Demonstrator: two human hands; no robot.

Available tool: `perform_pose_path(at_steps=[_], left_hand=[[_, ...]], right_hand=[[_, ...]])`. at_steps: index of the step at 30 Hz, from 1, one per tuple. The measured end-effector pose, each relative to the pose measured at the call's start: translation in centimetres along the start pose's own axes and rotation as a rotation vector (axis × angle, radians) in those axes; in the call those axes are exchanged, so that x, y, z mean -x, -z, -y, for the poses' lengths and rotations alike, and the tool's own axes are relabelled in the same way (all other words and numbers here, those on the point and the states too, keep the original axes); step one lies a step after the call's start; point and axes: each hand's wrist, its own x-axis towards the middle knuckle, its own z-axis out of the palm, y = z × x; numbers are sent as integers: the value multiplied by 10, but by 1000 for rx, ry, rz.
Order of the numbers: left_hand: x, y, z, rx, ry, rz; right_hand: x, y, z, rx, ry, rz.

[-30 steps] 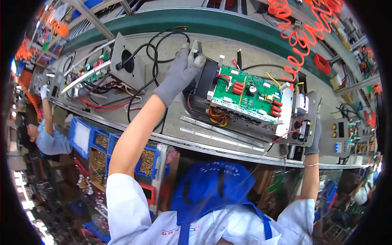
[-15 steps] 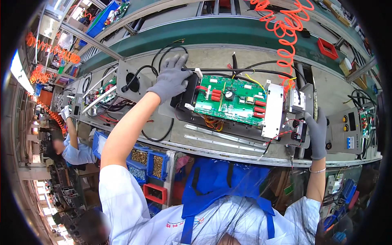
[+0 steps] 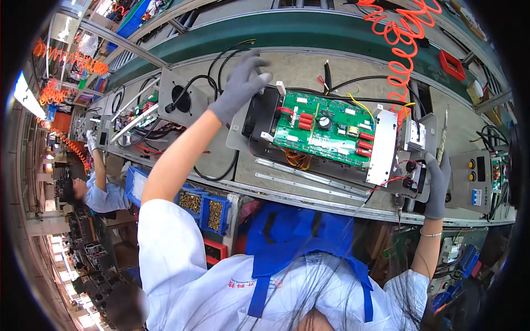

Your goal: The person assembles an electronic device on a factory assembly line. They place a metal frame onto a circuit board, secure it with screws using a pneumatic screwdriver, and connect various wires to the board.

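Note:
An opened machine chassis with a green circuit board [image 3: 324,132] lies across the bench. My left hand [image 3: 243,88], in a grey glove, is raised over the chassis's left end, fingers apart and holding nothing. Below it are a black housing [image 3: 260,117] and a grey end plate [image 3: 237,129]. At the other end, my gloved right hand [image 3: 438,186] is closed on the edge of the metal end panel [image 3: 424,185], partly hiding it. Two black round fittings with red wires sit beside that hand. A white metal plate [image 3: 383,149] covers the board's right side.
Loose metal strips [image 3: 309,183] lie along the bench's front. A second machine [image 3: 469,179] stands at right, another grey panel [image 3: 185,99] at left. An orange coiled hose [image 3: 402,66] hangs behind. Blue bins [image 3: 214,214] hold small hardware. A co-worker [image 3: 99,190] is at far left.
My left hand has lifted off the chassis's left end and its fingers have come up. My right hand stays at the end panel. The whole view has shifted slightly.

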Motion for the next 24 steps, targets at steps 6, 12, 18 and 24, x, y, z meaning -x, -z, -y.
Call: perform_pose_path(at_steps=[6, 12, 18, 24], left_hand=[[15, -24, -9, 156, 275, -83], [7, -21, 8, 205, 106, -282], [85, 17, -79, 366, 115, -578], [223, -100, -110, 833, 501, -267]], right_hand=[[3, -20, -17, -145, -106, -173], [5, -14, 7, -102, -84, -212], [61, -56, 79, 52, 236, -232], [154, -199, 82, 433, 399, 954]])
